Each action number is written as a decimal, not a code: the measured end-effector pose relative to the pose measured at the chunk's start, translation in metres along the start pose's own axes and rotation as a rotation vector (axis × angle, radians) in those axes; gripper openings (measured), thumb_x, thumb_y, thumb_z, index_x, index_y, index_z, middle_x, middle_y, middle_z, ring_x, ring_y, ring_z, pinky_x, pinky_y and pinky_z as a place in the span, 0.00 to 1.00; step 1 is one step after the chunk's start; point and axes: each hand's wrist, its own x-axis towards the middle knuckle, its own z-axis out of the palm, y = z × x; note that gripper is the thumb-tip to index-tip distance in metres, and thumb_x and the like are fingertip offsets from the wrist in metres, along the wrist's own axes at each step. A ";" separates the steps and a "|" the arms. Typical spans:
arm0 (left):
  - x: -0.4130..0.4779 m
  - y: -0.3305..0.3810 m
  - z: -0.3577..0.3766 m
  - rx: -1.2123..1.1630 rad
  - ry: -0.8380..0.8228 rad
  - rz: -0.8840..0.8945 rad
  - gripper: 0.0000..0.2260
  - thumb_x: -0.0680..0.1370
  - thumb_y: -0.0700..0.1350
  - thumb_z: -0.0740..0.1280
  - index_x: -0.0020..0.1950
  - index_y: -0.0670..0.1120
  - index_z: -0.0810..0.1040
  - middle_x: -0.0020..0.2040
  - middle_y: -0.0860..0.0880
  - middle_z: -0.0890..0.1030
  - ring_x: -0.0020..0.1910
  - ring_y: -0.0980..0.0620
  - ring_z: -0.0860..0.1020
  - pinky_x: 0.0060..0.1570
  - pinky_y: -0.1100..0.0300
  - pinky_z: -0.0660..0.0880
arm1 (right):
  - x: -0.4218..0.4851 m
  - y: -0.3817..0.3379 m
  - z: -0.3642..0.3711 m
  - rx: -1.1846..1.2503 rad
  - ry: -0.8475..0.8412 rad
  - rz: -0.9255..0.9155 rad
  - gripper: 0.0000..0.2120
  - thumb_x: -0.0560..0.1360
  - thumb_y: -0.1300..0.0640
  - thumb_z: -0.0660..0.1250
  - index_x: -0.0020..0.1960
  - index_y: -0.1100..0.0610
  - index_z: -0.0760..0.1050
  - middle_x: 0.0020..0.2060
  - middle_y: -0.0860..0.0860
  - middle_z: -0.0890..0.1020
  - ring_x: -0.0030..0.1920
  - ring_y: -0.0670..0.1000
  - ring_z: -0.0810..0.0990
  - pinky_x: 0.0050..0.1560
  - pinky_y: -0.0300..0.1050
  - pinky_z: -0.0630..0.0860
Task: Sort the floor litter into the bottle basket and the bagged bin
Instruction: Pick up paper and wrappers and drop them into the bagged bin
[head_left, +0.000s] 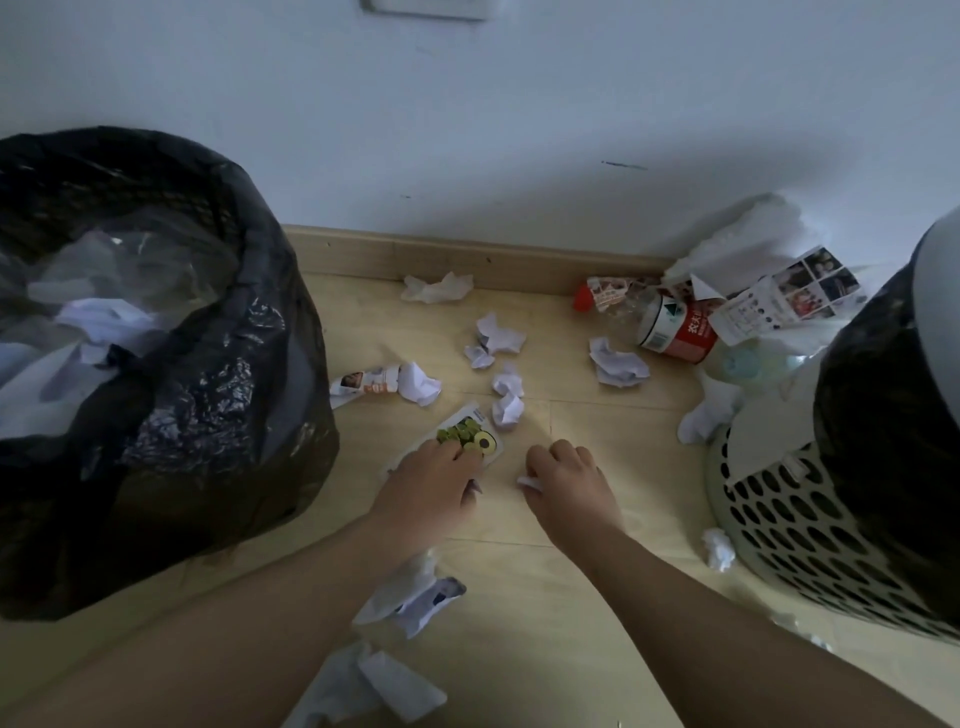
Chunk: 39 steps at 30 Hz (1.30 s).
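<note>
My left hand (431, 478) is gripping a wrapper (467, 436) near the bagged bin (249, 364); my right hand (566, 483) is pinching a scrap (530, 483). 2 bottles (675, 335) and many wads (506, 332) are waiting.

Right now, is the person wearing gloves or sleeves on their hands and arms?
No. The left hand and the right hand are both bare, with no gloves, and no rings show. The left forearm and the right forearm are bare too. No sleeve reaches into view, and neither wrist has a watch or bracelet.
</note>
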 end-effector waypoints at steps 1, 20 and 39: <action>0.001 0.001 0.000 -0.017 -0.005 -0.060 0.07 0.74 0.39 0.55 0.41 0.44 0.71 0.39 0.44 0.76 0.36 0.47 0.73 0.31 0.59 0.63 | 0.000 -0.001 -0.002 0.051 -0.015 0.028 0.13 0.62 0.59 0.78 0.38 0.61 0.75 0.32 0.56 0.77 0.30 0.56 0.72 0.29 0.44 0.63; 0.036 -0.037 -0.015 -0.081 -0.012 -0.560 0.15 0.82 0.52 0.54 0.65 0.45 0.63 0.64 0.41 0.67 0.54 0.40 0.75 0.39 0.55 0.69 | 0.045 -0.030 -0.020 0.489 -0.021 0.327 0.15 0.79 0.53 0.60 0.65 0.53 0.66 0.56 0.54 0.68 0.44 0.58 0.76 0.43 0.46 0.74; 0.053 -0.016 -0.026 -0.271 0.286 -0.445 0.10 0.77 0.33 0.57 0.55 0.43 0.70 0.61 0.44 0.70 0.53 0.45 0.71 0.44 0.55 0.68 | 0.057 -0.008 -0.025 0.629 0.139 0.432 0.17 0.78 0.67 0.52 0.62 0.53 0.68 0.49 0.53 0.75 0.46 0.53 0.74 0.45 0.49 0.73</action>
